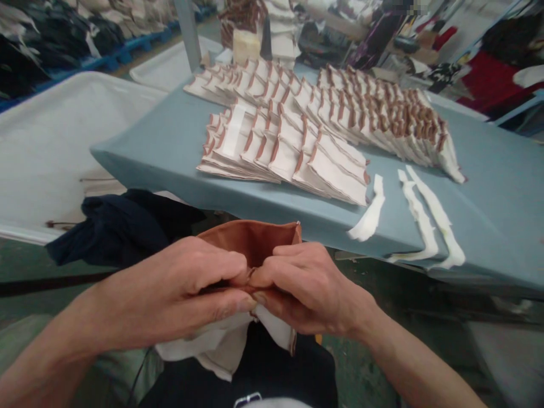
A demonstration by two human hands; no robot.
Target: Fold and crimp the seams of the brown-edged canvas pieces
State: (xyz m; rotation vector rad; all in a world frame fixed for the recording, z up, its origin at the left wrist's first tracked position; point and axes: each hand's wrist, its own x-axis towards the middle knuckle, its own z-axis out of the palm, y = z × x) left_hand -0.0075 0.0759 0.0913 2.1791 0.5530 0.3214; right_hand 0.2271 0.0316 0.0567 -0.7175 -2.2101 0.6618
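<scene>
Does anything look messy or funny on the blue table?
The white strips do: they lie loose and crooked near the edge of the blue table, while the cloth pieces sit in overlapping rows.

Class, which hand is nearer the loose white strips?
Right. The right hand sits nearer the body than the loose white strips, and left of them; the left hand is farther left.

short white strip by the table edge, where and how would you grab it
Probably pinch the short white strip by its wider lower end, coming from the front of the blue table: that end lies by the table's edge, nearest the right hand, while its top sits close to the cloth stack.
</scene>
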